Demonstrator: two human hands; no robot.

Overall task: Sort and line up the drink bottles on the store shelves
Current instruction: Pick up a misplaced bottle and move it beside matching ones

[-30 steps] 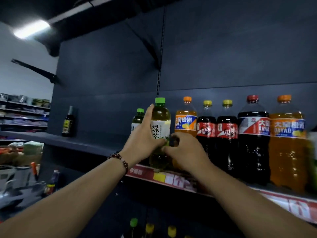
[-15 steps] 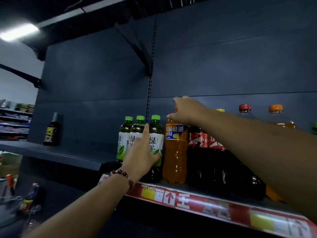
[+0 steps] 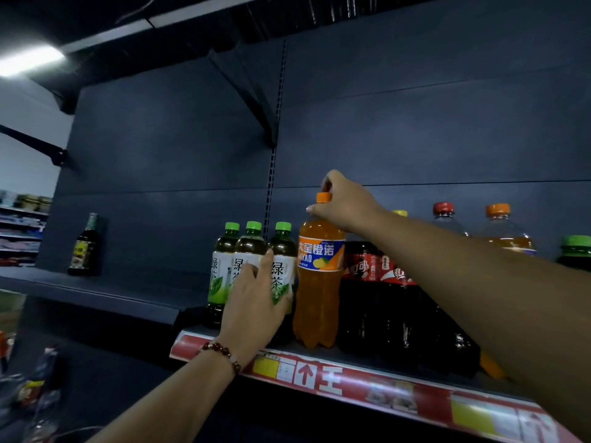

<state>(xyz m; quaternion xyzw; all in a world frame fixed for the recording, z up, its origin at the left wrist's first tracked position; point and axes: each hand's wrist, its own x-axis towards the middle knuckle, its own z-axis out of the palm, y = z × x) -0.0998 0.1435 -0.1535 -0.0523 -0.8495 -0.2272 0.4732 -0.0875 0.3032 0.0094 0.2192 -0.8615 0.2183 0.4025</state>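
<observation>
Three green-capped green tea bottles stand side by side on the shelf. My left hand wraps around the rightmost green tea bottle, index finger pointing up. Right beside it stands an orange soda bottle with a blue label. My right hand pinches its neck just under the orange cap. To the right of it stand two dark cola bottles with red labels, partly hidden by my right forearm.
Behind my right arm rise bigger bottles with a red cap, an orange cap and a green cap. A lone dark bottle stands far left on the bare dark shelf. Other store shelves show at the left edge.
My left hand set the green tea bottle down next to two others and still holds it. My right hand rose from that bottle to the orange soda bottle's neck.
</observation>
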